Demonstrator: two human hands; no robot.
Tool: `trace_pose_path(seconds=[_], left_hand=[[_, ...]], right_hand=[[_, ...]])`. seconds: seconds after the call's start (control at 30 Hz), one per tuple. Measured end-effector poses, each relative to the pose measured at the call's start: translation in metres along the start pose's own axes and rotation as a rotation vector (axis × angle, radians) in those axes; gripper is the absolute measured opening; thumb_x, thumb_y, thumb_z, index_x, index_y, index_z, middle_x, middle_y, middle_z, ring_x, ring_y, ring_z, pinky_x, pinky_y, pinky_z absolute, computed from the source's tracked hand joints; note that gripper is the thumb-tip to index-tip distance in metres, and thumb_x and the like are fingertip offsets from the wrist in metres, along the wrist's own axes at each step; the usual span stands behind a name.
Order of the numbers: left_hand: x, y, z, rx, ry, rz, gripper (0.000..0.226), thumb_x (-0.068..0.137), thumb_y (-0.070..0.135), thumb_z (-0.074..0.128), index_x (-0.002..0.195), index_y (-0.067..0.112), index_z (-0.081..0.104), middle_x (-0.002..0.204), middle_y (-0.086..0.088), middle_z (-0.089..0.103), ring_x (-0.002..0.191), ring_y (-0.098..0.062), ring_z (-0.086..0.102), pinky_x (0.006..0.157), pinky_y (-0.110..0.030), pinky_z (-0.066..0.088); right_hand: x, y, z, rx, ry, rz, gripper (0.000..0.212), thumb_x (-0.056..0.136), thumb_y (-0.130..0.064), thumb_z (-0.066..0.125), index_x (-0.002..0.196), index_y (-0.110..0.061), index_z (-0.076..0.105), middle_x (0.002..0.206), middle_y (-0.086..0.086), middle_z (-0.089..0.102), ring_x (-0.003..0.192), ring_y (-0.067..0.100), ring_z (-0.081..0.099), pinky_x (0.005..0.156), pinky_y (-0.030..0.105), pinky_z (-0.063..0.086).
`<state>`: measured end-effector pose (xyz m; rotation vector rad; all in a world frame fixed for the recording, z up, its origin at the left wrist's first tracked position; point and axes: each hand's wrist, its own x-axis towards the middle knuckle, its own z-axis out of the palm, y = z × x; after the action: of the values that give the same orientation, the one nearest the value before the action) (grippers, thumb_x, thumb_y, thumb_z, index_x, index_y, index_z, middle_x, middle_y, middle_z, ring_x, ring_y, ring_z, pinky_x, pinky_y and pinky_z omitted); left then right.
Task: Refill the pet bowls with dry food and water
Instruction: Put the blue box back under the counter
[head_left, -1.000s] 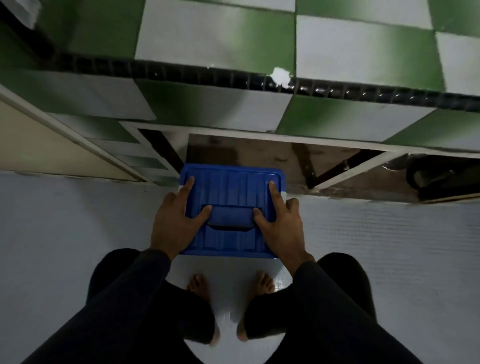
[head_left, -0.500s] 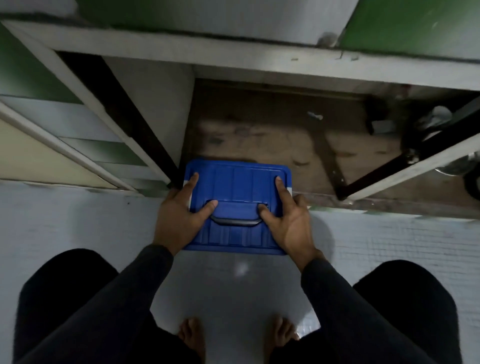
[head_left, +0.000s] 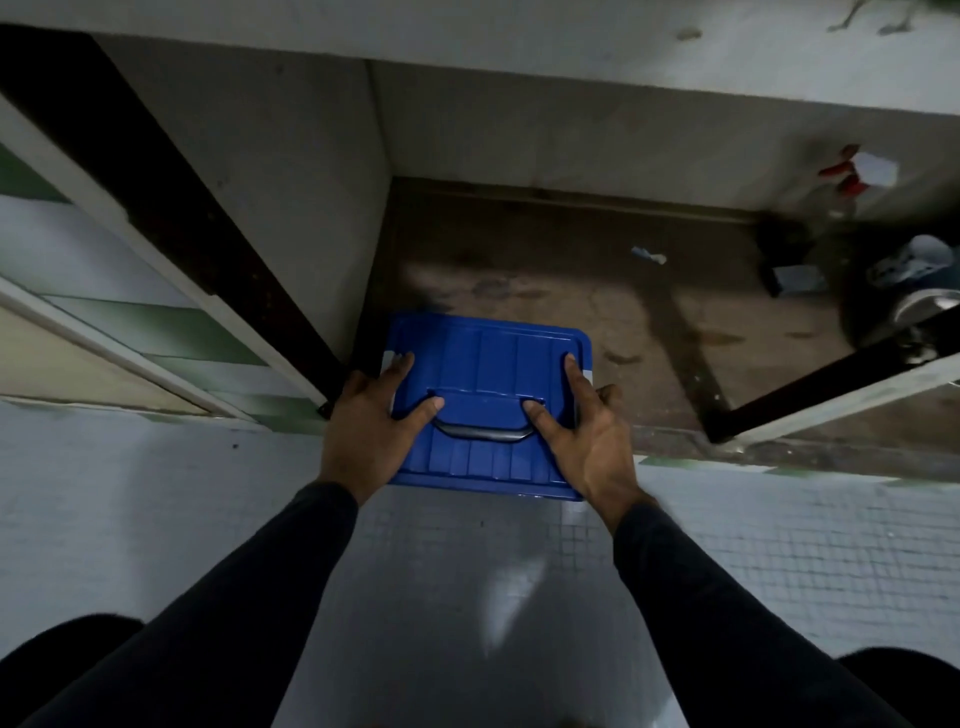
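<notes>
Open under-counter cabinet (head_left: 545, 291), stained brown base, pale tiled floor (head_left: 156, 519) in front. Blue lidded container (head_left: 488, 358) sits at the cabinet threshold. Left hand (head_left: 366, 421) and right hand (head_left: 584, 431) clasp its sides, thumbs on the lid handle (head_left: 480, 423). Spray bottle (head_left: 852, 176) stands rear right.

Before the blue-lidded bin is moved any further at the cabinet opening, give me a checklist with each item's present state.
1. Both hands on the bin: ok. Left hand and right hand hold the blue lid at its sides.
2. Lid handle folded flat: ok.
3. Lid latched to the bin: cannot tell.
4. Cabinet floor behind the bin free: ok, only a small scrap farther back.
5. Open door clear of the bin: ok, off to the right.
6. Contents are dry food: cannot tell.
</notes>
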<state>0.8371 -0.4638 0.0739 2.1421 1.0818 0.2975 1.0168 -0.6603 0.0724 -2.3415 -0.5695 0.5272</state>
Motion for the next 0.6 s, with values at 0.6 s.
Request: trace_pose_path(seconds=[0.6], left_hand=[[0.086,0.006,0.021,-0.205,-0.078,0.018,0.088,0.081,0.068,0.062,0.157,0.028,0.041,0.165,-0.005,0.034,0.152,-0.023,0.032,0.122,-0.034,0.028]], right_hand=[[0.087,-0.018,0.001,0.079,0.075,0.035,0.075,0.087,-0.056,0.069,0.152,-0.036,0.038,0.118,-0.005,0.04,0.106,0.015,0.047,0.107,0.037,0.044]])
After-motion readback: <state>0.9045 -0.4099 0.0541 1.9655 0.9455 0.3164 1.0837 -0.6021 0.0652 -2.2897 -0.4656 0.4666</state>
